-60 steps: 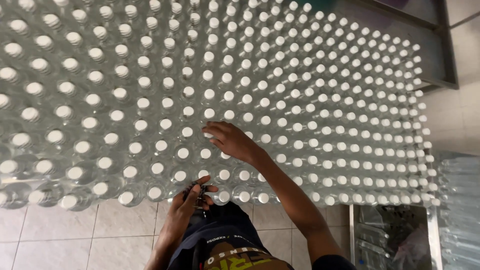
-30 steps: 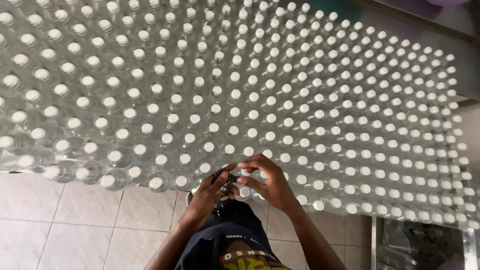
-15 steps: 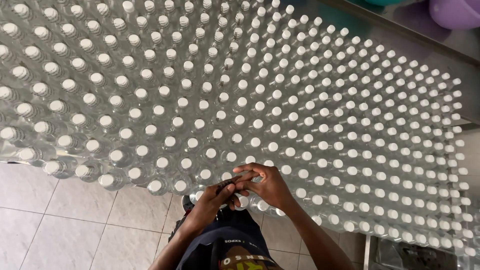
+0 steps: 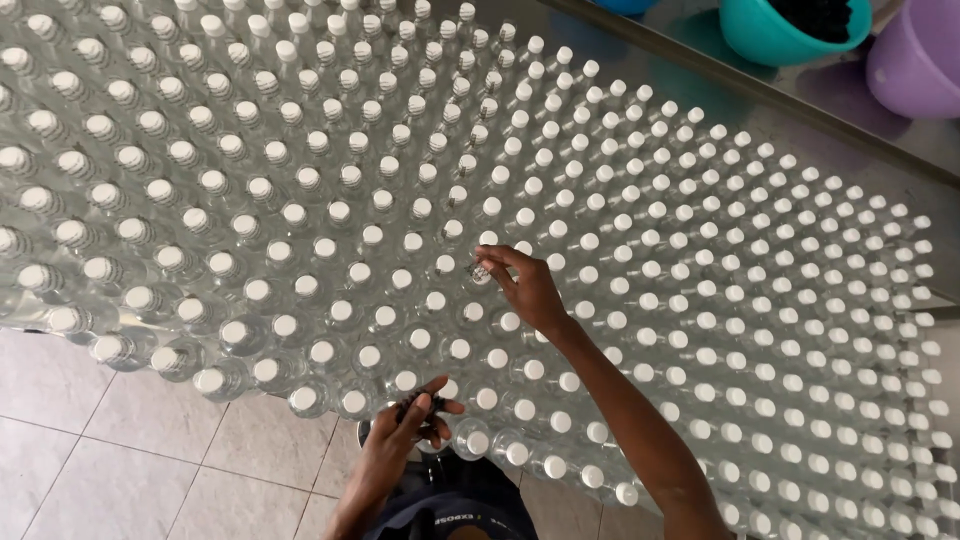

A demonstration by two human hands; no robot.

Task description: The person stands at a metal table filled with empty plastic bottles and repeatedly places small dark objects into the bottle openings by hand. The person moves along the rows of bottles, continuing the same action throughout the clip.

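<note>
right hand (image 4: 530, 290) pinching a small cap (image 4: 480, 272) over a bottle neck, mid-table, well in from near edge. left hand (image 4: 415, 425) closed on dark caps at near edge. best: seat square, press straight down, avoid nudging neighbouring bottles (image 4: 300, 215).

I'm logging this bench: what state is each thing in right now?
Clear bottles: upright, packed in rows, white caps on.
Bottle under the right hand: upright, cap pinched by the fingertips.
Right hand: reached out over the rows, fingers closed on that cap.
Left hand: at the near edge, closed on small dark pieces.
Teal tub: upright, holding something dark.
Purple tub: upright, contents not visible.
</note>
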